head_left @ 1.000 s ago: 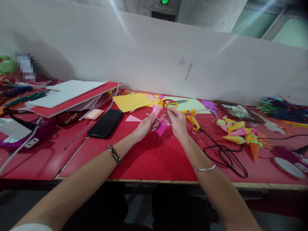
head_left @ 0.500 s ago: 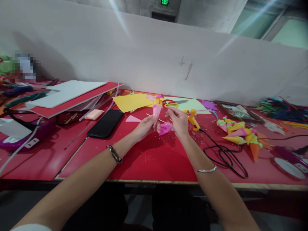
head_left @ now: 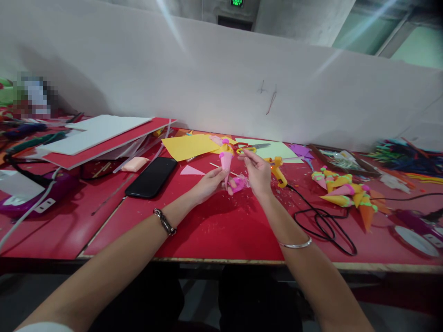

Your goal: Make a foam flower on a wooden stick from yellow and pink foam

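A small pink cone (head_left: 226, 162) with a yellow top and pink pompoms stands nearly upright in my left hand (head_left: 211, 184), its tip between the fingers. To its right, my right hand (head_left: 258, 173) has thumb and fingertips pinched together, apart from the cone; whatever is between them is too small to make out. Pink film (head_left: 238, 184) lies on the table between the hands. Behind my right hand are scissors (head_left: 246, 148) with red and yellow handles. A yellow glue gun (head_left: 278, 172) rests just right of that hand.
Finished cones (head_left: 346, 190) in several colours lie at the right, near a looped black cable (head_left: 325, 226). A black phone (head_left: 152, 177) is at the left, below stacked boards (head_left: 104, 133). A brown tray (head_left: 346, 159) sits behind the cones.
The cone in my left hand has turned slightly, and its yellow top shows more clearly. My right hand has shifted a little, its fingertips slightly higher.
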Demonstrator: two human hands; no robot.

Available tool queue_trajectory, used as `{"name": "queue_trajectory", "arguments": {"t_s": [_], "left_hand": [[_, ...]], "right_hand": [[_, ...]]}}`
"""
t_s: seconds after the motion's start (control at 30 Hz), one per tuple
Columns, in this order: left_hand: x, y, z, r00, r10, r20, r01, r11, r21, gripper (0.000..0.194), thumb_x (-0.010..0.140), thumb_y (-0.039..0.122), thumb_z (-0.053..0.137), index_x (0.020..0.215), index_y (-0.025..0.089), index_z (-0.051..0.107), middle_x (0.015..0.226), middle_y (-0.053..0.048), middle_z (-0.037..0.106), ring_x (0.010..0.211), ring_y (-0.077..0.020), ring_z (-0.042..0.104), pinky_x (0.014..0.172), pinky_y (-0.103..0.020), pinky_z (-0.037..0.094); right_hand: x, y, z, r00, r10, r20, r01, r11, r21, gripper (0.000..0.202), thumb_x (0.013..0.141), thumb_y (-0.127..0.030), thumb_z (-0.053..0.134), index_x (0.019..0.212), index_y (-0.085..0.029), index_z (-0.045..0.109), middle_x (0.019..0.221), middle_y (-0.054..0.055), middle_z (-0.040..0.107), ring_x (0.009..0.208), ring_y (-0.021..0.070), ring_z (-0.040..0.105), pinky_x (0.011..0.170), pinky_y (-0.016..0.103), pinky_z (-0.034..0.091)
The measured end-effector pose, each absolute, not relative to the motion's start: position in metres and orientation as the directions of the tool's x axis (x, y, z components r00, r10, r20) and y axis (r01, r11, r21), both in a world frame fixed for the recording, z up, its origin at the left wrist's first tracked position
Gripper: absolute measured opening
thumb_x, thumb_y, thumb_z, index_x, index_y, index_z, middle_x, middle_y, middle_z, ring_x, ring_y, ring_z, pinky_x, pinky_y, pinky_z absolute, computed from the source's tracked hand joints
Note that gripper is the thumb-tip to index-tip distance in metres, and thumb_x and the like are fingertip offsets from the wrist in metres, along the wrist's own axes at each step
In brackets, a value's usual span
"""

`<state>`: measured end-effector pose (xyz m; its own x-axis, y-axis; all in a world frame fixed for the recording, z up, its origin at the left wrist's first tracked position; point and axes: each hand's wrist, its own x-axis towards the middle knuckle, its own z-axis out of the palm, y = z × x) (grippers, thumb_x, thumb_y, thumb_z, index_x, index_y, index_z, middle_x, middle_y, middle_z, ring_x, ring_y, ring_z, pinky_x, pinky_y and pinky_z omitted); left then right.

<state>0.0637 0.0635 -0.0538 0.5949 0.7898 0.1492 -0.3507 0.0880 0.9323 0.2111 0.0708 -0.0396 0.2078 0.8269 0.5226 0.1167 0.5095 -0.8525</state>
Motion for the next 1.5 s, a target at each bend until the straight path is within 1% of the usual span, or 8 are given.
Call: {"name": "queue_trajectory", "arguments": {"t_s": [0.13, 0.27, 0.47, 0.57, 0.8, 1.2, 1.37, 1.5], "left_hand": [[0.063, 0.064, -0.055, 0.608, 0.78, 0.146, -0.324, 0.076, 0.943, 0.027, 0.079, 0.042, 0.049, 0.077, 0.016, 0.042, 0.061, 0.001, 0.061, 0.044, -0.01, 0.057, 0.051, -0.024, 0.045], [0.063, 0.065, -0.057, 0.629, 0.764, 0.147, -0.282, 0.048, 0.958, 0.027, 0.079, 0.043, 0.049, 0.079, 0.016, 0.043, 0.062, 0.0, 0.062, 0.044, -0.0104, 0.057, 0.051, -0.024, 0.045], [0.064, 0.065, -0.057, 0.62, 0.769, 0.154, -0.249, 0.008, 0.968, 0.029, 0.079, 0.044, 0.049, 0.076, 0.016, 0.041, 0.061, 0.001, 0.061, 0.044, -0.0102, 0.057, 0.05, -0.023, 0.044], [0.064, 0.064, -0.056, 0.605, 0.783, 0.141, -0.201, -0.021, 0.979, 0.029, 0.079, 0.045, 0.048, 0.075, 0.017, 0.041, 0.061, 0.0, 0.061, 0.044, -0.0103, 0.057, 0.05, -0.022, 0.044], [0.065, 0.06, -0.053, 0.632, 0.767, 0.116, -0.149, -0.026, 0.988, 0.03, 0.078, 0.046, 0.049, 0.078, 0.016, 0.043, 0.062, 0.0, 0.062, 0.045, -0.011, 0.058, 0.05, -0.023, 0.044], [0.066, 0.059, -0.053, 0.663, 0.733, 0.152, -0.16, -0.06, 0.985, 0.024, 0.083, 0.04, 0.044, 0.081, 0.016, 0.041, 0.06, 0.0, 0.06, 0.044, -0.0099, 0.057, 0.048, -0.021, 0.044], [0.066, 0.058, -0.051, 0.651, 0.74, 0.167, -0.172, -0.071, 0.983, 0.023, 0.082, 0.039, 0.045, 0.085, 0.016, 0.041, 0.059, 0.002, 0.059, 0.044, -0.009, 0.056, 0.047, -0.02, 0.044], [0.067, 0.058, -0.051, 0.653, 0.735, 0.181, -0.183, -0.079, 0.98, 0.023, 0.082, 0.039, 0.046, 0.083, 0.016, 0.04, 0.058, 0.003, 0.058, 0.044, -0.0086, 0.056, 0.047, -0.02, 0.044]], "right_hand": [[0.209, 0.068, -0.038, 0.174, 0.853, 0.491, 0.059, 0.489, -0.87, 0.021, 0.077, -0.034, 0.05, 0.094, -0.023, 0.057, 0.074, 0.0, 0.063, 0.063, 0.0116, 0.061, 0.065, 0.027, 0.048], [0.206, 0.063, -0.034, 0.18, 0.856, 0.484, 0.105, 0.472, -0.875, 0.016, 0.074, -0.036, 0.054, 0.078, -0.021, 0.057, 0.059, -0.003, 0.057, 0.048, 0.0091, 0.054, 0.05, 0.023, 0.045], [0.209, 0.068, -0.037, 0.222, 0.837, 0.499, 0.127, 0.483, -0.866, 0.021, 0.073, -0.031, 0.055, 0.09, -0.021, 0.063, 0.083, 0.002, 0.065, 0.072, 0.0134, 0.061, 0.071, 0.029, 0.048], [0.21, 0.069, -0.037, 0.219, 0.829, 0.514, 0.128, 0.498, -0.858, 0.02, 0.076, -0.03, 0.052, 0.09, -0.022, 0.063, 0.081, 0.002, 0.065, 0.072, 0.0132, 0.061, 0.073, 0.03, 0.048], [0.203, 0.056, -0.027, 0.121, 0.726, 0.677, 0.291, 0.626, -0.723, 0.009, 0.074, -0.027, 0.057, 0.076, -0.025, 0.066, 0.08, 0.001, 0.059, 0.08, 0.0141, 0.056, 0.073, 0.028, 0.046], [0.201, 0.062, -0.035, 0.106, 0.707, 0.699, 0.373, 0.623, -0.687, 0.012, 0.073, -0.029, 0.059, 0.082, -0.029, 0.068, 0.107, 0.002, 0.047, 0.106, 0.0162, 0.045, 0.095, 0.036, 0.038], [0.201, 0.064, -0.037, 0.105, 0.742, 0.662, 0.302, 0.611, -0.732, 0.018, 0.077, -0.034, 0.054, 0.084, -0.025, 0.067, 0.107, 0.004, 0.047, 0.105, 0.0159, 0.047, 0.092, 0.033, 0.041], [0.201, 0.065, -0.039, 0.095, 0.779, 0.62, 0.23, 0.589, -0.775, 0.021, 0.077, -0.035, 0.053, 0.094, -0.027, 0.063, 0.109, 0.003, 0.049, 0.105, 0.0151, 0.048, 0.09, 0.03, 0.043]]}}
